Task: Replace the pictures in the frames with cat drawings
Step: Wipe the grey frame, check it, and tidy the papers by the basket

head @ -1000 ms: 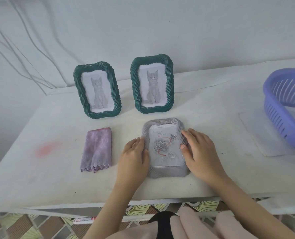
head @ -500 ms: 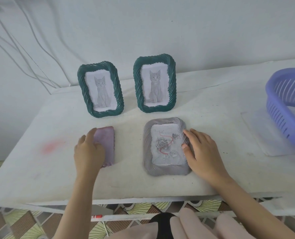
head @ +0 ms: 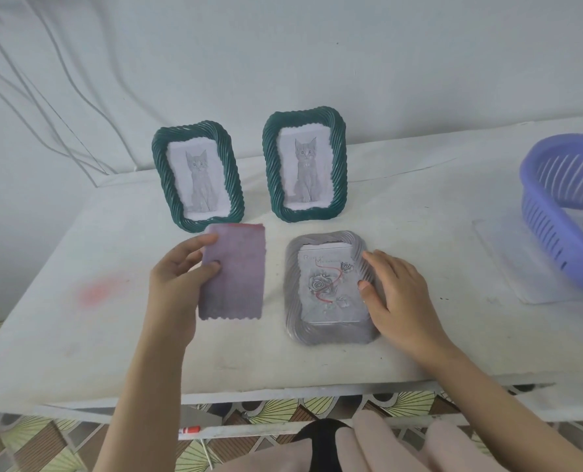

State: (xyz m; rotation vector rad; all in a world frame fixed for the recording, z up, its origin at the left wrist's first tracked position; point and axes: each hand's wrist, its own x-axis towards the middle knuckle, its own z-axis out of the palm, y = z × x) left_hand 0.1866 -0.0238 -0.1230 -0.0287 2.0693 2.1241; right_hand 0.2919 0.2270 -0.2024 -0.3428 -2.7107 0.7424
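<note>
Left grip [head: 178, 277] pinches purple cloth [head: 239, 277] at its 9 o'clock edge; right grip [head: 399, 301], fingers relaxed wide, rests on grey frame [head: 295, 294] 3 o'clock side, flat on worktop [head: 79, 352].

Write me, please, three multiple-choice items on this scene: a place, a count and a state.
1. Where is the grey ribbed picture frame? A flat on the white table; B in a basket; C leaning on the wall.
2. How many green twisted-rim frames show cat drawings? A one; B two; C three.
3. What is the left hand doing? A waving; B pointing; C holding the purple cloth.
Answers: A, it lies flat under the right hand; B, two upright ones each show a cat; C, thumb and fingers pinch it.
</note>
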